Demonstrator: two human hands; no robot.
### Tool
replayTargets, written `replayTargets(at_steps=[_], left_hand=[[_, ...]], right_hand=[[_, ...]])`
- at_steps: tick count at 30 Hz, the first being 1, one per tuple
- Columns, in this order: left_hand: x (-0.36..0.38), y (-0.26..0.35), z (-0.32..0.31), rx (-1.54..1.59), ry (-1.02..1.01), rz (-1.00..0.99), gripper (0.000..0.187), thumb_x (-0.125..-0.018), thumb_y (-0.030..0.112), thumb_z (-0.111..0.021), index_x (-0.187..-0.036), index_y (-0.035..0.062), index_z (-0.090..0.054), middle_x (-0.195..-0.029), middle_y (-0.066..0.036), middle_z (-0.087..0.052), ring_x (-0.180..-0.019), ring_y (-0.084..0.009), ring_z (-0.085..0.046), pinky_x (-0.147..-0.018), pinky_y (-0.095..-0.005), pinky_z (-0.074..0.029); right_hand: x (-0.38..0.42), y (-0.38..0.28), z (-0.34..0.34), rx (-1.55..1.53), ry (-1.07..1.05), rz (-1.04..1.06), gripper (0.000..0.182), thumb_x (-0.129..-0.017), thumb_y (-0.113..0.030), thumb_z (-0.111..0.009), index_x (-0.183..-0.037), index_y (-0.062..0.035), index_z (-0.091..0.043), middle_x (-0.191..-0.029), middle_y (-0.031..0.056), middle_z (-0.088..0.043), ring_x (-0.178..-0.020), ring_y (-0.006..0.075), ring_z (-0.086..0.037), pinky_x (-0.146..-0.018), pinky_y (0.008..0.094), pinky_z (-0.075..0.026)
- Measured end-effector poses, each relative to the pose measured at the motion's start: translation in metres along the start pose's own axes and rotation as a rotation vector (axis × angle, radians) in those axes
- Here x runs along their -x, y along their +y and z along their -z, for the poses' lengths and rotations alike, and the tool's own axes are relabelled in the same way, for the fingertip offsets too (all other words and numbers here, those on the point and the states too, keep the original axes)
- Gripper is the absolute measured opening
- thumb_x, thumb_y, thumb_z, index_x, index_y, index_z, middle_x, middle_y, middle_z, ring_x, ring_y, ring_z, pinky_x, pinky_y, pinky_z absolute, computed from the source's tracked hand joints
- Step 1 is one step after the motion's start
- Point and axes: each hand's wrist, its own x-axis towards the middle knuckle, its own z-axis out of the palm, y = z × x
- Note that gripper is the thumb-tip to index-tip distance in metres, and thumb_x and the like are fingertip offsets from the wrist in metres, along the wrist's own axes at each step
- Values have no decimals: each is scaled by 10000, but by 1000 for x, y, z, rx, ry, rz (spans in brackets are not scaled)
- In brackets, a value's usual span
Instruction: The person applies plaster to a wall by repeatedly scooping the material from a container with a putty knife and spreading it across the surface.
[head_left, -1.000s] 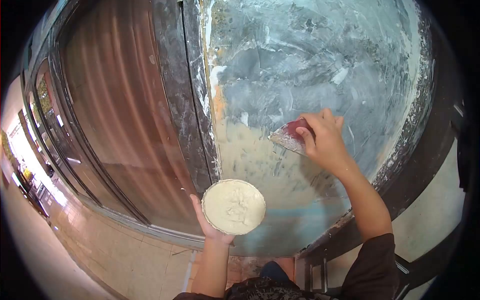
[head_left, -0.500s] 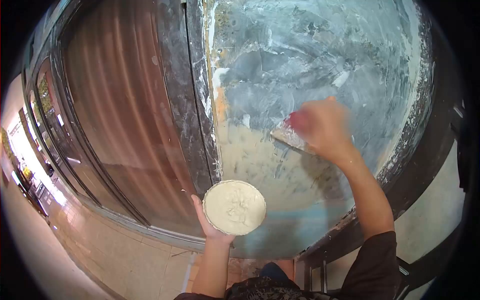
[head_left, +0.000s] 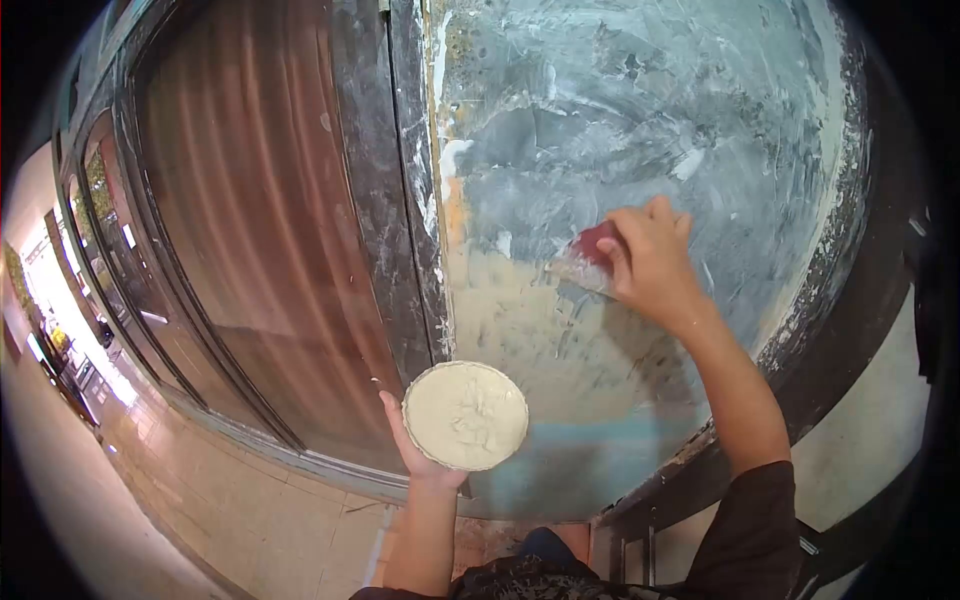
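My left hand (head_left: 418,460) supports a round, shallow container (head_left: 478,468) from beneath, its thumb up along the left side. Cream-coloured putty (head_left: 440,410) fills it, with a rough patch near the middle. In my right hand (head_left: 658,258) is a putty scraper (head_left: 594,242) with a dark red grip, its blade smeared with pale putty. The blade lies against the wall panel (head_left: 560,150), where the grey-blue upper area meets a cream-coated band (head_left: 500,310). Part of the blade is hidden behind my fingers.
Left of the panel stands a dark, putty-marked post (head_left: 375,180), then a brown curtain (head_left: 240,180) behind framed glass. A dark frame (head_left: 850,290) borders the panel's right side. Below left is a tiled floor (head_left: 270,520); dark furniture (head_left: 650,530) stands at lower right.
My right hand, blurred before, is now sharp, and the scraper has shifted slightly left along the panel. The view has turned a little; the container stays in my left hand.
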Motion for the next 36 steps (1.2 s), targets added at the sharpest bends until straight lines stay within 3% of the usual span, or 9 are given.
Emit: replayTargets(at_steps=[3,6,16,20,26,29,32,34,36], left_hand=[[1,1,0,31,40,-1,962,-939,845,-298,-1451,69,-543,-1468,-197,-559,-1285,-465,-569,-1011,-742,-456],[1,1,1,-54,-4,-13,957,-939,845,-302,-1446,71,-548,-1467,-195,-560,-1287,-462,-569,-1016,-737,-457],[5,4,2,-42,-23,-9,947,-934,847,-321,-1449,84,-543,-1481,-191,-544,-1299,-472,-551,-1010,-792,-416],[7,4,0,-37,13,-15,939,-936,844,-319,-1456,94,-539,-1485,-189,-539,-1299,-473,-550,-1005,-800,-412],[9,7,4,-83,-11,-12,956,-922,857,-326,-1470,99,-524,-1515,-185,-505,-1315,-491,-526,-999,-845,-371],[12,8,5,-68,-13,-5,968,-913,867,-326,-1480,105,-511,-1530,-176,-488,-1323,-499,-516,-995,-865,-351],[13,8,4,-74,-14,-7,965,-914,867,-318,-1486,112,-505,-1533,-168,-486,-1324,-497,-515,-993,-866,-353],[18,9,-4,-4,-32,0,924,-976,802,-295,-1426,39,-556,-1415,-161,-604,-1261,-358,-607,-1049,-533,-515],[20,9,-7,-15,-42,-3,924,-976,802,-295,-1426,38,-556,-1416,-161,-603,-1262,-357,-607,-1050,-533,-515]], right_hand=[[-3,0,6,-32,116,-42,163,-897,-159,-725,-1025,-86,-655,-897,30,-659,-930,279,-489,-845,462,-295],[7,-4,-6,-34,-25,15,168,-907,-179,-715,-1031,-83,-656,-923,25,-663,-935,289,-495,-853,461,-300],[5,-7,-14,11,-29,29,158,-901,-173,-715,-1027,-92,-663,-945,20,-672,-939,289,-505,-840,465,-306],[-3,-3,-9,-38,108,-80,201,-880,-142,-728,-1064,-94,-664,-943,17,-673,-932,277,-503,-845,464,-295],[6,-10,-18,1,8,36,202,-897,-164,-710,-1076,-82,-665,-963,28,-681,-940,283,-514,-847,463,-299],[-1,-5,-9,-5,147,-99,200,-887,-167,-714,-1064,-88,-665,-958,26,-677,-949,288,-512,-841,468,-301],[8,-12,-10,-18,80,-21,165,-887,-163,-711,-1031,-96,-663,-929,28,-668,-943,282,-509,-841,466,-299],[16,-15,-16,-39,9,-16,143,-885,-156,-709,-1010,-106,-660,-917,32,-665,-939,280,-509,-841,470,-299],[21,-12,-21,3,13,30,160,-887,-165,-712,-1027,-105,-663,-906,39,-664,-938,288,-508,-841,475,-299]])
